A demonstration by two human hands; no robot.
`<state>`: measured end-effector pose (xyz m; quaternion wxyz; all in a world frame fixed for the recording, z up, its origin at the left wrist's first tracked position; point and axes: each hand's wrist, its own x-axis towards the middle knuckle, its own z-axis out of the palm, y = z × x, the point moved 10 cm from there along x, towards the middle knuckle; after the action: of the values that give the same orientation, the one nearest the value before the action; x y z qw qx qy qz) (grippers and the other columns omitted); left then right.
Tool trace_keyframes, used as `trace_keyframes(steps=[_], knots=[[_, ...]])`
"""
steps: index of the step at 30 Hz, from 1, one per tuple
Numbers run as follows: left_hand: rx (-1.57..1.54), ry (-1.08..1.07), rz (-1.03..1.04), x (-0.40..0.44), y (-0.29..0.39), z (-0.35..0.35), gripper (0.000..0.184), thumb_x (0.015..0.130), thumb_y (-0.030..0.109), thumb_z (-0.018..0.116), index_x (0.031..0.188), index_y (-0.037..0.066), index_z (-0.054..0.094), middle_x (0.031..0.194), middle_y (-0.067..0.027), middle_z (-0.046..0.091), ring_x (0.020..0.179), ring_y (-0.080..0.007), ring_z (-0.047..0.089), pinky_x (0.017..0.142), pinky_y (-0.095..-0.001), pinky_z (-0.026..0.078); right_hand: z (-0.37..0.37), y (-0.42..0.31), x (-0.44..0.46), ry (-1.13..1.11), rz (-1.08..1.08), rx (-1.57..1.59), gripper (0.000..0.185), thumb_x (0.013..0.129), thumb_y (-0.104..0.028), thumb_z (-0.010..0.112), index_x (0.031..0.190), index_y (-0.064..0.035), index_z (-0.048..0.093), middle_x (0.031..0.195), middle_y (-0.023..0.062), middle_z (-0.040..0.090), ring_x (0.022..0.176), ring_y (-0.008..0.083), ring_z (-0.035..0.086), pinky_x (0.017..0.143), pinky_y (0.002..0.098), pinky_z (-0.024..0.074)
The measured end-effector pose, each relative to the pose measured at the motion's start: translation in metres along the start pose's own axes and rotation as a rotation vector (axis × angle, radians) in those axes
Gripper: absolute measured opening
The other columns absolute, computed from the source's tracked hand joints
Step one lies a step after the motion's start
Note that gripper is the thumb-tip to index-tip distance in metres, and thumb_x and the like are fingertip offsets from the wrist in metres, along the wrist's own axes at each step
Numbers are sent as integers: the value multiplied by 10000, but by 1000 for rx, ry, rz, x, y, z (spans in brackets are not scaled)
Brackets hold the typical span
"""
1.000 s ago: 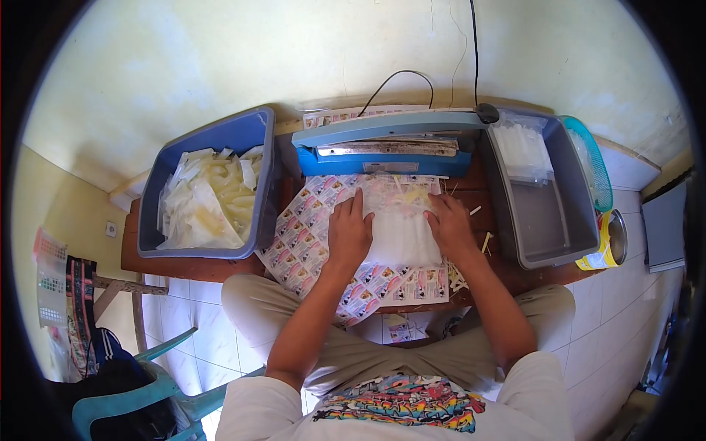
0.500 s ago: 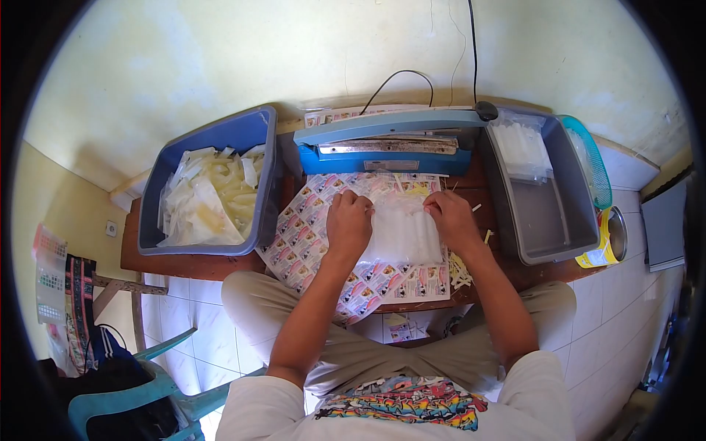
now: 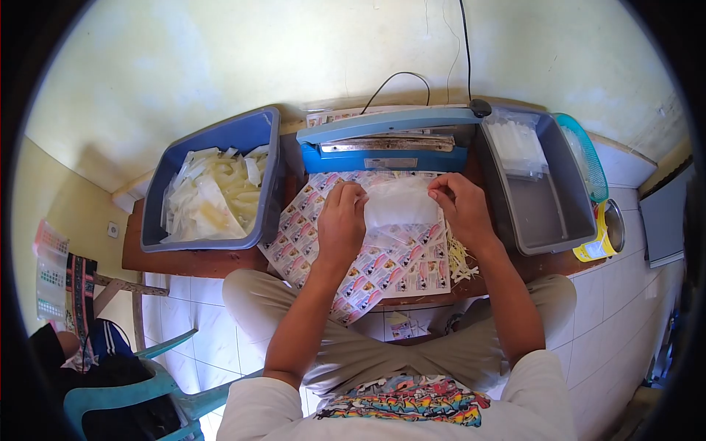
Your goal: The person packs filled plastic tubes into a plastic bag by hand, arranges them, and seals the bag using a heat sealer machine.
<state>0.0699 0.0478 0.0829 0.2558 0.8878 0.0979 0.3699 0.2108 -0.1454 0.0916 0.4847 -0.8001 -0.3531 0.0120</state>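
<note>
A clear plastic bag with whitish contents (image 3: 401, 204) is stretched between my hands, over the printed paper sheets (image 3: 353, 275). My left hand (image 3: 343, 220) pinches its upper left corner. The upper right corner is between thumb and fingers of my right hand (image 3: 462, 209). Just beyond the bag stands a blue impulse sealer (image 3: 386, 159), its light-blue lever arm (image 3: 390, 123) raised above the metal sealing strip (image 3: 397, 144). What exactly fills the bag is hard to make out.
At left, a blue-grey tub (image 3: 263, 213) holds many filled plastic sleeves. A grey tub (image 3: 533, 213) at right has packed bags at its far end. Beside it are a green basket (image 3: 599, 176) and a yellow tin (image 3: 594, 246). Cut plastic strips (image 3: 462, 264) litter the wooden table (image 3: 198, 264).
Both hands have moved the bag slightly up and away from me, toward the sealer. The bag now looks foreshortened, with its near edge farther from the table's front. A person's knee appears at far left.
</note>
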Motion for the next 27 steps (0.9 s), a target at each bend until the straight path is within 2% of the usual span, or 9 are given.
trace_keyframes(steps=[6,9,11,12,14,16,20,22,27], knots=[[-134,-87,-20,-3,-2,-13,218,884,15,820,1026,28,655,1064,-144,717,992,-362,716,857,-438,568,-9,-3,-12,-35,100,41,237,910,-30,803,1134,-2,733,877,104,706,777,203,685,747,350,560],[-128,-255,53,-3,11,-16,282,839,21,855,1040,34,658,1052,-131,702,990,-334,710,855,-421,572,-6,-1,-23,-190,49,-13,306,901,-35,811,1200,-14,749,852,82,692,741,167,651,736,331,554],[-244,-492,-43,-12,13,-6,330,795,5,872,1040,45,655,1050,-112,680,991,-305,700,862,-406,574,-1,0,-32,-298,7,-62,316,895,-29,808,1207,-20,758,833,82,687,730,168,643,733,333,553],[-244,-493,-44,-16,10,-5,330,795,5,872,1040,45,655,1050,-112,680,991,-305,700,862,-406,574,6,4,-39,-395,19,-93,288,890,-34,805,1174,-18,767,822,99,693,725,186,649,732,343,555],[-290,-690,20,-33,14,13,370,760,-10,880,1042,64,651,1084,-105,654,1006,-287,687,863,-400,573,14,7,-48,-490,29,-125,260,884,-38,803,1141,-15,776,810,115,698,720,205,654,730,354,557],[-271,-759,-1,-43,15,23,374,754,-4,881,1040,75,652,1097,-108,645,1026,-300,683,873,-407,571,25,20,-59,-615,100,-226,247,855,-44,803,1101,-19,790,818,158,724,758,278,697,756,395,569],[-151,-903,31,-69,19,51,389,741,43,897,1039,103,655,1143,-112,626,1100,-346,661,910,-434,559,40,46,-68,-599,51,-226,249,825,-32,794,1075,-27,789,896,180,752,836,340,724,796,436,579],[-114,-938,28,-78,21,60,384,742,85,906,1030,106,653,1149,-111,628,1128,-369,648,931,-448,551,41,49,-67,-565,-1,-318,169,854,-44,759,1020,-23,784,953,208,769,864,375,746,833,456,598],[-111,-969,-25,-79,18,62,398,771,182,931,1078,107,689,1172,-112,650,1100,-359,665,913,-441,548,41,53,-66,-539,65,-370,136,841,-49,756,977,-35,752,986,180,738,981,367,723,893,460,586]])
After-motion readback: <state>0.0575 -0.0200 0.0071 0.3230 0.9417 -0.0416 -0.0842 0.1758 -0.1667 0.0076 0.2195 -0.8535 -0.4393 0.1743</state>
